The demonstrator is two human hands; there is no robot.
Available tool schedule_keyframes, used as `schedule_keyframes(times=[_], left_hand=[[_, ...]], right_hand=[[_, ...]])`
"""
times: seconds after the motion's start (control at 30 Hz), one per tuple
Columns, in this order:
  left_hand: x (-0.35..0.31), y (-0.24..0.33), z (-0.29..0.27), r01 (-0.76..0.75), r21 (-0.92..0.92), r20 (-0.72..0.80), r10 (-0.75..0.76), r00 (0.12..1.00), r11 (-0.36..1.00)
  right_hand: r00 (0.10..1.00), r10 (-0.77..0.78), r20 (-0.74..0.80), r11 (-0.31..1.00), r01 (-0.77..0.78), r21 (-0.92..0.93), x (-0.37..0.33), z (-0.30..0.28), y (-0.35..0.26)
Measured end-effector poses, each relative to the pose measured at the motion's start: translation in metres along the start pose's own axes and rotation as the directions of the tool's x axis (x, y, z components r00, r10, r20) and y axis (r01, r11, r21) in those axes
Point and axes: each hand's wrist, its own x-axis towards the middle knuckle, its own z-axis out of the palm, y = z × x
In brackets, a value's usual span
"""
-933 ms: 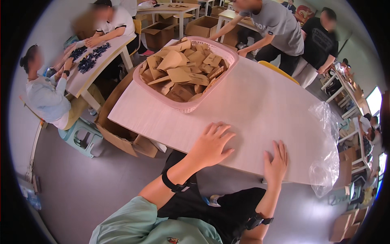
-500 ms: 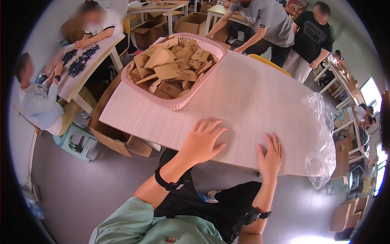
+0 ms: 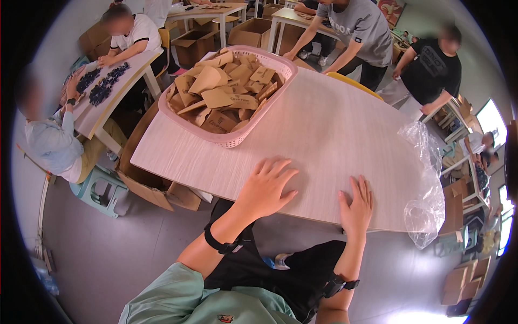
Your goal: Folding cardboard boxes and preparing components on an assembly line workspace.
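My left hand [image 3: 265, 186] lies on the pale wood-grain table [image 3: 334, 135] near its front edge, fingers spread and holding nothing. To its right, my right hand [image 3: 356, 207] rests on the same edge with its fingers stretched out, also without anything in it. Beyond my left hand stands a pink plastic basket [image 3: 226, 139] with a perforated wall. Folded brown cardboard pieces [image 3: 221, 97] fill it in a loose heap, some with dark print. A crumpled clear plastic bag [image 3: 423, 186] hangs over the table's right end, a little away from my right hand.
An open cardboard box [image 3: 143, 181] stands on the floor beside the table's left end, near a light green stool [image 3: 100, 189]. At the left, two people sit at another table with small dark pieces [image 3: 108, 83]. Two people stand beyond my table; a yellow chair [image 3: 356, 85] touches its far side.
The person in the black shirt has moved right and leans toward the table's far right side. My hands stay in place on the table.
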Motion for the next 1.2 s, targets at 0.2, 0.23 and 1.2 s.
schedule_keyframes(times=[0.2,0.23,1.2], left_hand=[[-0.0004,-0.0001,0.0005,-0.008,-0.012,-0.008,0.008,1.0,1.0],[-0.0006,-0.0002,0.0006,-0.008,-0.011,-0.009,0.008,1.0,1.0],[0.0031,0.0023,-0.0024,0.007,-0.021,0.048,-0.006,0.999,1.0]], right_hand=[[1.0,-0.002,0.001,1.0,0.002,-0.003,-0.0005,-0.0008,-0.0002],[1.0,-0.005,0.002,1.0,0.005,-0.001,-0.0006,-0.0009,-0.0001],[1.0,-0.03,0.004,0.998,0.029,0.063,-0.0036,-0.0059,-0.0004]])
